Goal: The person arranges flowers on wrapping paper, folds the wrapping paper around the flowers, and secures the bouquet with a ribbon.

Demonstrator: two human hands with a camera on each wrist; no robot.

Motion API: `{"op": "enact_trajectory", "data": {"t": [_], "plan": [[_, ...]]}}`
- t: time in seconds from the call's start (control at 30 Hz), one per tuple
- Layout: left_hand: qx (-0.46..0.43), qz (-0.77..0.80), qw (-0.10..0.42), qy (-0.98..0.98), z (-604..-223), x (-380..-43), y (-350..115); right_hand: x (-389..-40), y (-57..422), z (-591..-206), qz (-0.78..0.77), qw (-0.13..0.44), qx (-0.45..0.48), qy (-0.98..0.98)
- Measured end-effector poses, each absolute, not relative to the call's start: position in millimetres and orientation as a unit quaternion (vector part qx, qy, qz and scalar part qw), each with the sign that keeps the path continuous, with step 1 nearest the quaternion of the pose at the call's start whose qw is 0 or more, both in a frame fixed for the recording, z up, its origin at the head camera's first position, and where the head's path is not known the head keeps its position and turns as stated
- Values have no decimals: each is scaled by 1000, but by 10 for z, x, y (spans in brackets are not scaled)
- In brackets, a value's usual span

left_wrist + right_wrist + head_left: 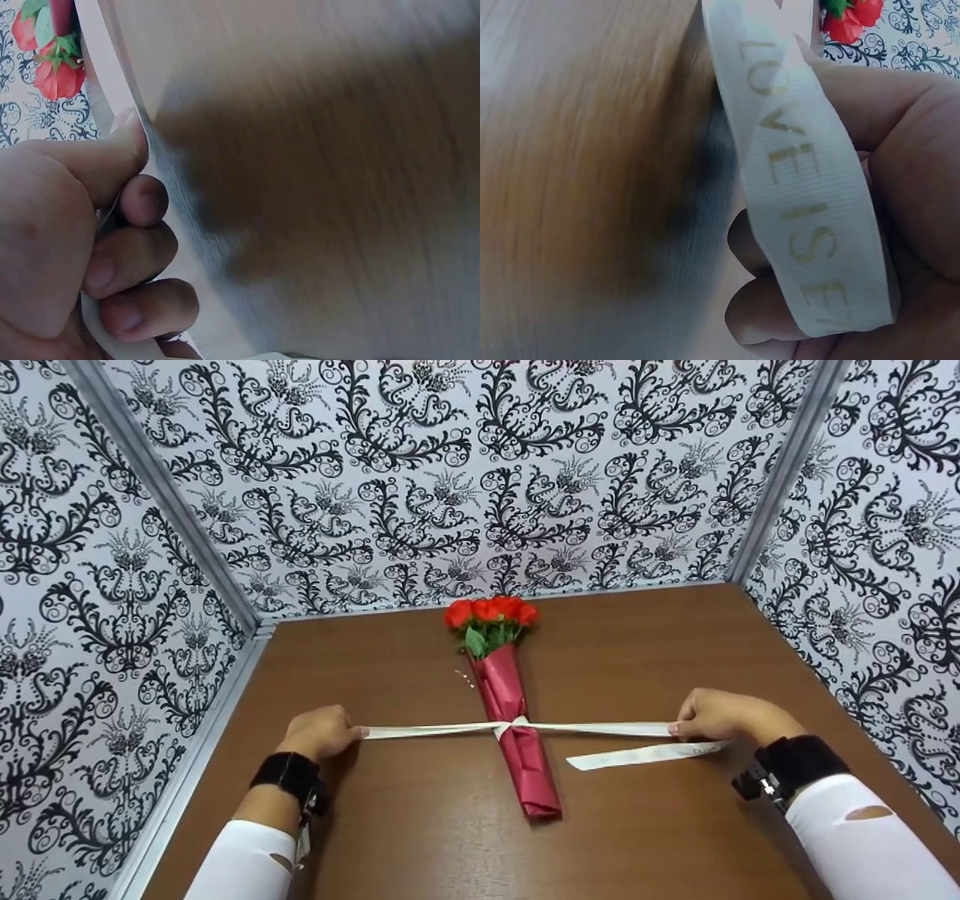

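A bouquet of red roses in dark red wrapping lies on the table, blooms toward the back wall. Round its narrow middle runs a cream ribbon, crossed once at the front and stretched taut to both sides. My left hand pinches one length of it between thumb and curled fingers, left of the bouquet. On the right, my right hand grips the other length. Its loose tail hangs back toward the bouquet, and gold lettering shows on the ribbon in the right wrist view.
The brown wooden table meets a patterned wall at the back, with more patterned panels at both sides. Small pale specks lie left of the wrapping. Each wrist wears a black strap.
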State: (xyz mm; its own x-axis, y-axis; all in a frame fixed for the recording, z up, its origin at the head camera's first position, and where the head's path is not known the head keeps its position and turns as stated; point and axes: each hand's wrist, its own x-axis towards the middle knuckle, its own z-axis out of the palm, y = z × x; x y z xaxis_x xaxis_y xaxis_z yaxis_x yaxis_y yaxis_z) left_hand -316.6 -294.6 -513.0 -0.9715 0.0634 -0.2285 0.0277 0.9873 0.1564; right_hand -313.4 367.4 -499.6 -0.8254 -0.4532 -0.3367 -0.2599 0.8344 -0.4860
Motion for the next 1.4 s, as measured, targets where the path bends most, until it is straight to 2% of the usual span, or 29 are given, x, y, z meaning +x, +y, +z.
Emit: {"op": "enact_trajectory", "data": {"t": [0.87,1.4], "plan": [[-1,80,112,990,-5137,-3135,-3126,-3108,3856,-5006,-177,248,-170,937],[4,93,131,987,-5100,-3129,-3215,-3136,3911,-4983,-176,244,-178,937]]}}
